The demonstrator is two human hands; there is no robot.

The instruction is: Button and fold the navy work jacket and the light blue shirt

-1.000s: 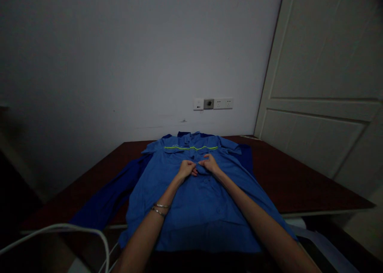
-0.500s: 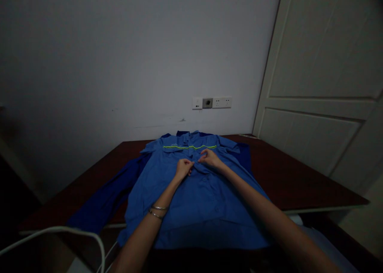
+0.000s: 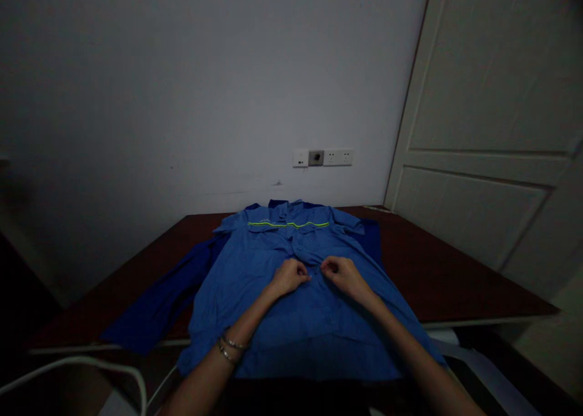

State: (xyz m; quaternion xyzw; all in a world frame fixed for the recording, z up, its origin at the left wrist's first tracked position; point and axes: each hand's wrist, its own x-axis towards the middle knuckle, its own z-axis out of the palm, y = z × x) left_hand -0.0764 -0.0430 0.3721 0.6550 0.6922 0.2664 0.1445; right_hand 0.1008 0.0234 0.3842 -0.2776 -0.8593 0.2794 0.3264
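A light blue short-sleeved shirt with a yellow-green chest stripe lies front up, its collar toward the wall. Over the middle of its front, my left hand pinches the cloth at the button placket, thumb against fingers. To the right of it, with a small gap between them, my right hand is closed, fingertips curled together by the placket. Whatever those right fingertips hold is hidden. Beneath the shirt is a dark blue garment, one long sleeve stretched out to the left.
The dark red-brown table stands against a pale wall with a socket panel. A white panelled door is at the right. At the lower left, a white cable loops in front of the table edge.
Both hands have moved down the shirt front toward me and slightly right. The upper placket, covered before, now shows. My right fingers are curled more tightly.
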